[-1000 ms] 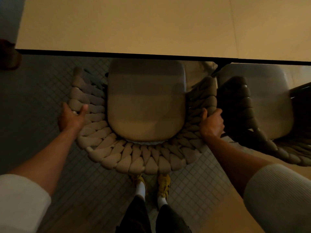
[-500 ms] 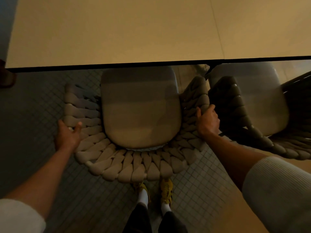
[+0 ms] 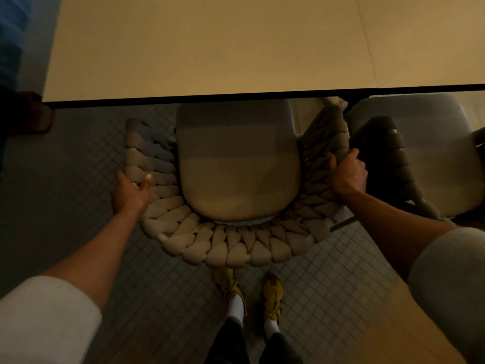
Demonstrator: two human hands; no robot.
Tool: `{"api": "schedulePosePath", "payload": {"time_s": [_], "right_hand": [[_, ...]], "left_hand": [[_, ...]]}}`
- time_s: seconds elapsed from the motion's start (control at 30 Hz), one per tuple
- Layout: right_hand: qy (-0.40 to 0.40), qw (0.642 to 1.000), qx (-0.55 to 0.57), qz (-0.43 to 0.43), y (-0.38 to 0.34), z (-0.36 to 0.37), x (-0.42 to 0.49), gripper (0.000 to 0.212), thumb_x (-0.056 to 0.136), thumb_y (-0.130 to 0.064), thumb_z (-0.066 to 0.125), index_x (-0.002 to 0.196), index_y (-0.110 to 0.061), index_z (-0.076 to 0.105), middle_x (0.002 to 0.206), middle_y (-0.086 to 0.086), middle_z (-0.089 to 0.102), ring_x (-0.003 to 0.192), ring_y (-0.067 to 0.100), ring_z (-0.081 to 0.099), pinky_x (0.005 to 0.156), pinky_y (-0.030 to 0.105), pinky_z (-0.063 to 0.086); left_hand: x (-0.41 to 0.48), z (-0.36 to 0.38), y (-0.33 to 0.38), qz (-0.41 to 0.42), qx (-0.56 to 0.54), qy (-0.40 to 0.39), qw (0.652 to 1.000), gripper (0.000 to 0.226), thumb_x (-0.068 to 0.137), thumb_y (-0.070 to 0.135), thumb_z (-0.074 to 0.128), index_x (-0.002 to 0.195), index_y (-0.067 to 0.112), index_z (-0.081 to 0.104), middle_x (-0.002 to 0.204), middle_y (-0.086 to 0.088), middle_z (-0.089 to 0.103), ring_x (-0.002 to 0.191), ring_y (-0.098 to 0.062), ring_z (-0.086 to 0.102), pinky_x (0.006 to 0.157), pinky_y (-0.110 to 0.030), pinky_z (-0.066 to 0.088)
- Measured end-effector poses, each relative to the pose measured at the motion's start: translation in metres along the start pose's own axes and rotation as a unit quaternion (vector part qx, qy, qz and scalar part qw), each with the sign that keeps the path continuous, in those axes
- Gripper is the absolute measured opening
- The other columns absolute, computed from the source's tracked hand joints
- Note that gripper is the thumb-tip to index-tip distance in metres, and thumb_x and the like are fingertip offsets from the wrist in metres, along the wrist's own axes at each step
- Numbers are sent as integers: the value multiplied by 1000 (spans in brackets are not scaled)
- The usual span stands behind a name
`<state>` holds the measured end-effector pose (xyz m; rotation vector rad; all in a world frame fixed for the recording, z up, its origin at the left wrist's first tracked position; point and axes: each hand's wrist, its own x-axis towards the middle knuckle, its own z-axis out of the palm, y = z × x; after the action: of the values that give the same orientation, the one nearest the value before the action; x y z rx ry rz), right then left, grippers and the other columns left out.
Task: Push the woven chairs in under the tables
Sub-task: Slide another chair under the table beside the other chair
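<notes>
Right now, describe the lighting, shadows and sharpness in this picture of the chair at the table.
Head view: dim, warm yellow light overall; the table top is the brightest area, and its shadow darkens the far part of the chair seat; the neighbouring chair on the right is nearly black; the floor tiles look soft and grainy.

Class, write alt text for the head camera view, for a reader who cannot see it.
Seen from above, a person's left hand and right hand grip the sides of a pale woven chair partly tucked under a beige table. A darker chair stands to its right.
</notes>
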<state>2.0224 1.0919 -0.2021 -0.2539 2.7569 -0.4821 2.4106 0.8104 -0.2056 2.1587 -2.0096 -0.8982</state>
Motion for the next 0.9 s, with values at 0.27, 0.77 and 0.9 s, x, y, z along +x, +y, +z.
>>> {"api": "schedulePosePath", "payload": {"time_s": [0.27, 0.77, 0.9], "right_hand": [[-8, 1000, 19, -1, -2, -1, -4, 55, 101, -53, 51, 136, -11, 42, 132, 20, 57, 118, 42, 58, 91, 53, 50], [7, 1000, 14, 3, -11, 8, -12, 55, 100, -50, 53, 138, -14, 40, 131, 16, 57, 114, 35, 60, 91, 51, 53], [-15, 999, 29, 6, -10, 3, -13, 59, 99, -51, 54, 142, -15, 36, 133, 17, 55, 118, 37, 58, 93, 53, 52]], "left_hand": [[-9, -4, -1, -5, 12, 5, 1000, 76, 98, 40, 64, 152, -1, 29, 139, -37, 50, 129, -53, 48, 101, -53, 42], [2, -10, -2, -27, 20, -1, 999, 80, 95, 46, 65, 150, 0, 30, 139, -35, 51, 128, -53, 48, 102, -54, 42], [-3, -15, 0, -17, 12, -16, 1000, 77, 95, 39, 68, 149, -1, 32, 139, -35, 52, 127, -52, 50, 101, -53, 43]]}}
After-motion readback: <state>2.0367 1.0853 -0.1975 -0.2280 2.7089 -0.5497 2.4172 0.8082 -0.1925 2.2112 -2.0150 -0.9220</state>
